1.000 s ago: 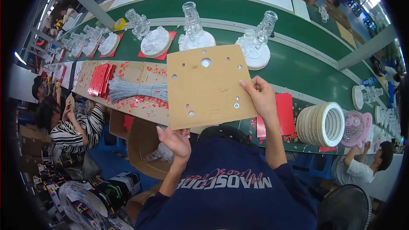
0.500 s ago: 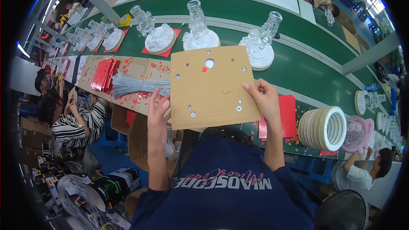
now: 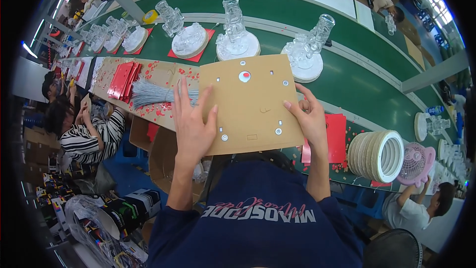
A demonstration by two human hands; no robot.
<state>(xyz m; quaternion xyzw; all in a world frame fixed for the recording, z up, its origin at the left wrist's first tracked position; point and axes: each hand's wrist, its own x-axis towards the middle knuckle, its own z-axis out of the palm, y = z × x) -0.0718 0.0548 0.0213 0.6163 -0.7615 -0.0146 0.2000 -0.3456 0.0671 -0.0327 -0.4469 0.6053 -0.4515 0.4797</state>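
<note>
Holds a nearly square brown cardboard panel (image 3: 243, 101) raised at the near side of the green desk (image 3: 367, 89), punched face toward the viewer. Clamps the panel's right edge in the grip of the right hand (image 3: 310, 124), thumb on the face, other fingers partly hidden behind. Lays the left hand (image 3: 192, 129) against the left edge, fingers spread well apart and pointing up and away, thumb over the face; no telling whether pressing or merely touching. Shows no clear long axis on the panel, centred between both hands, neither plainly nearer. Shows a red fragment (image 3: 246, 75) in the large round hole, above centre, away from both thumbs.
</note>
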